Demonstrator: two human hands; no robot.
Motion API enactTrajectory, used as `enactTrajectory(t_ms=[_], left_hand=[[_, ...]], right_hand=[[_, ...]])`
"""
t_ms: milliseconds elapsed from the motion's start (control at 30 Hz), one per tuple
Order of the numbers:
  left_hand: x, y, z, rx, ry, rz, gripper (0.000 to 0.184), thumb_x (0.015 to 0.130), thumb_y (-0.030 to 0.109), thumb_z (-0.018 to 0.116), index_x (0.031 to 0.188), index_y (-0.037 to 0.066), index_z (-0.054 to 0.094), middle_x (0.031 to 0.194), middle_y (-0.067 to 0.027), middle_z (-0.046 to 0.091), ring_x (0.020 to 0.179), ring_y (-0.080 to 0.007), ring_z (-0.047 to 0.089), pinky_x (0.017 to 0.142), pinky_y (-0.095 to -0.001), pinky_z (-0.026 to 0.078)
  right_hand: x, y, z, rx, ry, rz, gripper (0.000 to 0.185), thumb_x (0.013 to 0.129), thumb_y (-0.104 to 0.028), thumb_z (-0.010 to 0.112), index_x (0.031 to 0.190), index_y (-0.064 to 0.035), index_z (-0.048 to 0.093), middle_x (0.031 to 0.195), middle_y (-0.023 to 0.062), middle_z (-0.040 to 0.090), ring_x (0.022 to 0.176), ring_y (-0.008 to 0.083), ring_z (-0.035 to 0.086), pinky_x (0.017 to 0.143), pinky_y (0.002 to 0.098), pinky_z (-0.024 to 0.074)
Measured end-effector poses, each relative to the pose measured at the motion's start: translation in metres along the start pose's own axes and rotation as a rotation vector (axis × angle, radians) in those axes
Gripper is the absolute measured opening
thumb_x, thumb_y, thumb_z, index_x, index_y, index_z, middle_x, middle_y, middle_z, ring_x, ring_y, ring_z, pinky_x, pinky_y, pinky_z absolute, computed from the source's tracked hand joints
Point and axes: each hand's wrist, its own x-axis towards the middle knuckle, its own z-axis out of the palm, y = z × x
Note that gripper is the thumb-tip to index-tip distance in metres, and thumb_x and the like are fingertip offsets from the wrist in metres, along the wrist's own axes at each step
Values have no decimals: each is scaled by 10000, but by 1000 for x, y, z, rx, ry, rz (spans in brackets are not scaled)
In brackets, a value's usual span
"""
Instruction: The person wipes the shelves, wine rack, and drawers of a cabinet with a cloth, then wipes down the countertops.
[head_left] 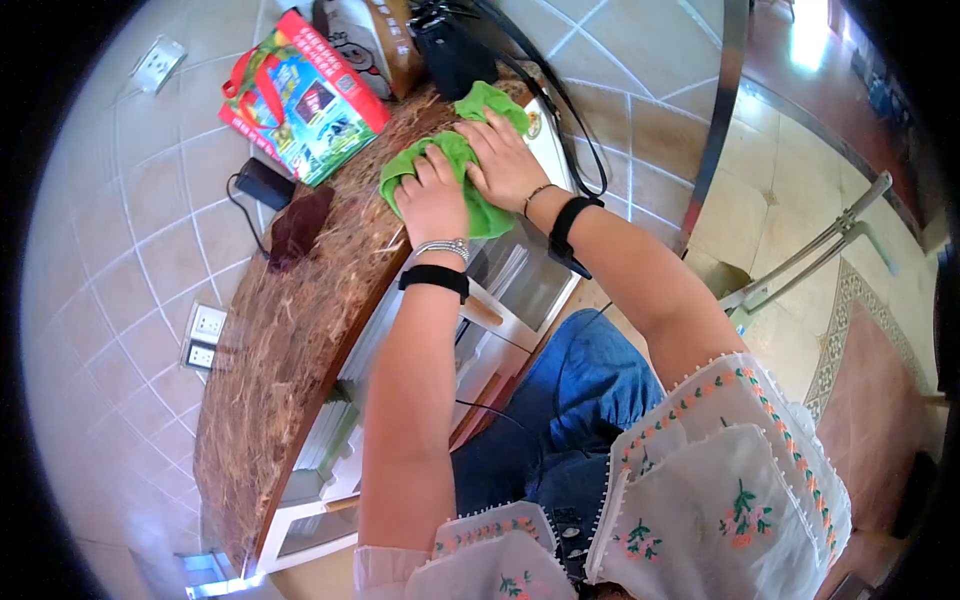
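Observation:
A bright green cloth [485, 220] lies bunched over the edge of the brown stone-look countertop [350, 225], part of it hanging down the cabinet front. My left hand [432, 200] grips the cloth with its fingers bent into the folds. Just to the right, my right hand [503, 165] presses on the same cloth, fingers closed over it near the counter's far end. The two hands are close together. Both wrists wear black bands and bracelets. The parts of the fingertips sunk in the cloth are hidden.
On the counter stand a red and blue carton [310, 100], a printed bag [375, 45] and a black bag [460, 50] with a strap. A black adapter [265, 183] and a dark red item [300, 228] lie near the wall. The white cabinet [500, 320] has glass panels.

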Motion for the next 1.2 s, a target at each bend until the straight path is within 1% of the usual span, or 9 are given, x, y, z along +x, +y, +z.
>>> enactTrajectory(t_ms=[33,100,233,533,633,967,1033,1100,1200], left_hand=[[-4,-3,-1,2,6,-12,473,819,170,438,1267,23,394,1156,-120,510,886,-250,531,814,-394,401],[-13,-9,-1,18,42,-6,724,736,297,641,1323,28,314,1178,-99,496,930,-233,523,830,-357,399],[-38,-26,-6,-8,45,-27,726,740,286,633,1330,21,302,1205,-92,475,970,-228,494,863,-355,373],[-82,-68,-18,33,40,-28,741,736,306,640,1328,17,301,1206,-87,469,937,-215,490,840,-349,378],[-95,-81,-28,-39,11,-50,742,736,313,641,1327,17,304,1205,-91,470,938,-213,490,835,-346,384],[-170,-151,-39,27,72,-106,728,721,366,641,1306,43,354,1167,-63,499,949,-210,486,856,-343,383],[-185,-168,-39,51,50,-161,721,723,380,634,1306,55,362,1169,-58,505,961,-210,487,867,-349,379],[-204,-187,-38,23,108,-124,721,736,415,611,1308,55,361,1187,-63,504,984,-210,489,887,-361,370],[-245,-216,-51,60,104,-134,693,765,449,565,1305,62,369,1192,-77,510,1005,-213,496,905,-374,361]], right_hand=[[0,-5,-2,-12,-9,22,523,815,-231,514,1283,-55,359,1294,131,394,1286,340,252,1066,461,208],[-1,-15,-1,-20,-28,-8,533,812,-221,521,1285,-41,353,1308,134,381,1296,336,240,1072,461,200],[-5,-39,3,36,-116,-46,559,806,-186,535,1306,-41,332,1323,135,367,1314,325,216,1082,457,182],[-5,-88,2,-68,-253,-190,655,774,-295,611,1311,-39,336,1307,130,395,1303,302,255,1063,452,225],[-4,-104,6,-92,-254,-241,672,751,-302,630,1302,-36,352,1279,127,427,1284,305,292,1049,450,250],[-11,-191,38,-115,-247,-398,630,750,-308,623,1275,-47,393,1248,111,466,1246,281,354,1021,447,281],[-10,-211,43,-97,-268,-392,618,754,-304,624,1271,-50,399,1241,109,475,1231,286,371,1017,447,285],[-12,-233,52,-66,-231,-430,621,737,-285,650,1255,-41,411,1207,116,497,1211,284,392,1011,443,297],[-24,-277,59,-49,-248,-480,642,713,-283,676,1249,-38,419,1205,120,495,1201,287,400,987,456,310]])
